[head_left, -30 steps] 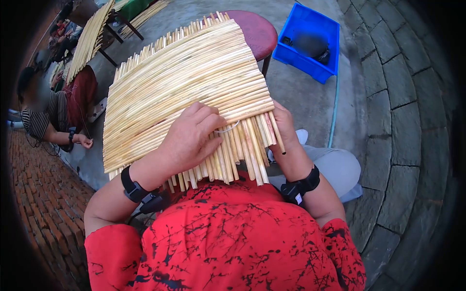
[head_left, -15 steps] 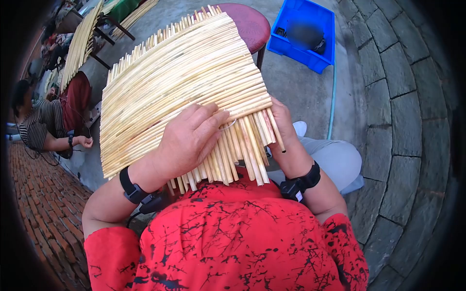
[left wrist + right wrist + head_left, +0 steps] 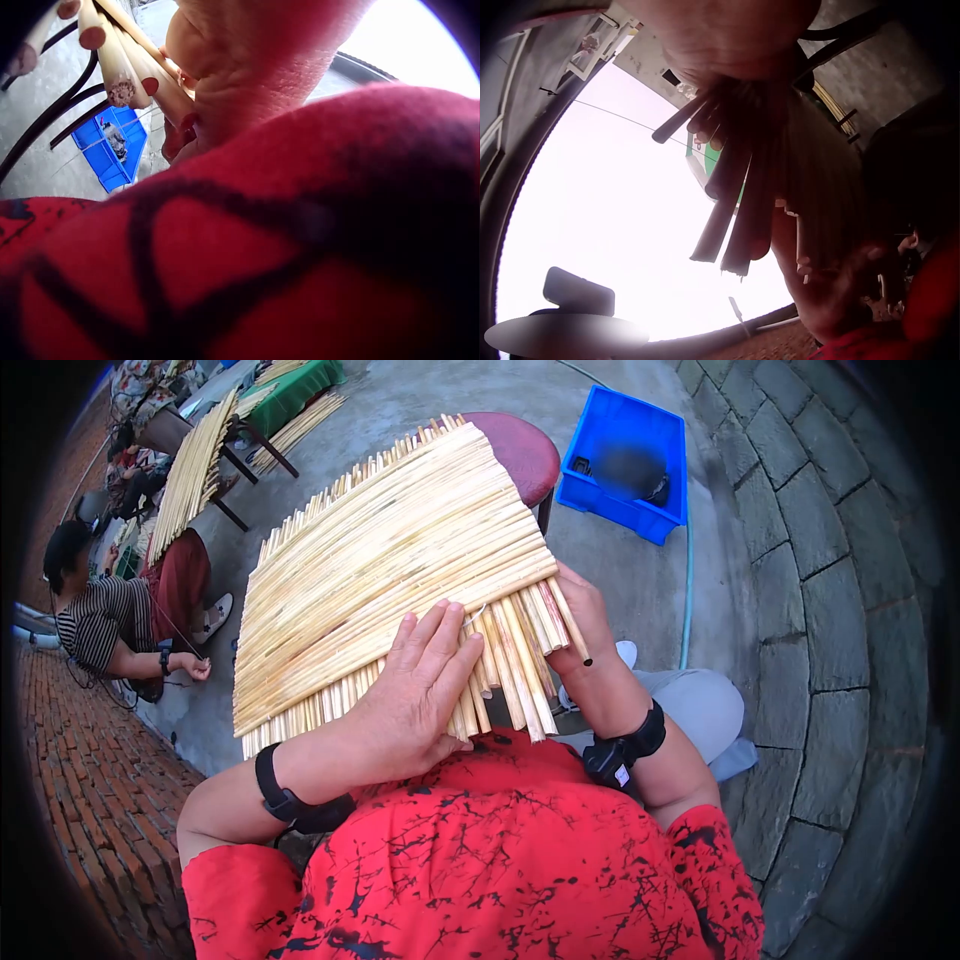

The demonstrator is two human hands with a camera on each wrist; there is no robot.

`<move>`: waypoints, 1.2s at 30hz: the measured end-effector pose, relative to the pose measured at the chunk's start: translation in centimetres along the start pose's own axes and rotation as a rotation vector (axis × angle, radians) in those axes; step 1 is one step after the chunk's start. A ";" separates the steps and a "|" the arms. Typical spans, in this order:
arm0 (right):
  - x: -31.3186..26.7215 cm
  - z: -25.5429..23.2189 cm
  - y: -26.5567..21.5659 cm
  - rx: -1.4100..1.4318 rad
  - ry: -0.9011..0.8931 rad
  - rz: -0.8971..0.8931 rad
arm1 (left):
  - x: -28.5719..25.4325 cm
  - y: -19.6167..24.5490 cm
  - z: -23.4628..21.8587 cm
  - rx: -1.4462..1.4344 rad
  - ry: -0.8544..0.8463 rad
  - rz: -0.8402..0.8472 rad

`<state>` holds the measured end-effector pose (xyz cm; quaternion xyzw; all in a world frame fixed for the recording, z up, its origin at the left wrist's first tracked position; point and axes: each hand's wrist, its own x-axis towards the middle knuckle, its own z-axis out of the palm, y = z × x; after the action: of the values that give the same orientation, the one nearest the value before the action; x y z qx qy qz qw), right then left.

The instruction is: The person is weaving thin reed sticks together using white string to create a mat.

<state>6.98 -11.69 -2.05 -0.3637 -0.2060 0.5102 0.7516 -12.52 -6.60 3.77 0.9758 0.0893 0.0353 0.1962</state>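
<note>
A mat of pale reed stalks point(image 3: 390, 560) slopes away from my body in the head view. A row of stalk ends point(image 3: 515, 660) juts out below its near edge, and a short bit of white string point(image 3: 474, 616) shows there. My left hand point(image 3: 425, 680) rests on this near edge and the jutting ends, its fingers straight and pointing away from me. At the right edge my right hand point(image 3: 583, 615) grips the mat, with most of its fingers hidden beneath. Stalk ends point(image 3: 735, 217) stick out past the right hand in the right wrist view.
A round red stool point(image 3: 515, 450) stands behind the mat. Beyond it to the right is a blue crate point(image 3: 620, 510) with dark items inside. A seated person point(image 3: 110, 600) works at the left, near another reed mat point(image 3: 195, 475). Brick paving point(image 3: 100, 780) runs along the left.
My left hand has moved from the string at the mat's edge down toward my body, its bent fingers now straight. More jutting stalk ends show at the left. The right hand keeps its grip.
</note>
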 end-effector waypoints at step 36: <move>6.2 12.2 -4.4 -0.528 -0.391 -0.347 | -2.8 -3.1 -15.8 -0.804 0.731 -0.295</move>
<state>3.82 -2.83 8.80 -0.4002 -0.5289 0.3644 0.6537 -17.45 1.65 16.96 0.7257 0.2665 0.3748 0.5117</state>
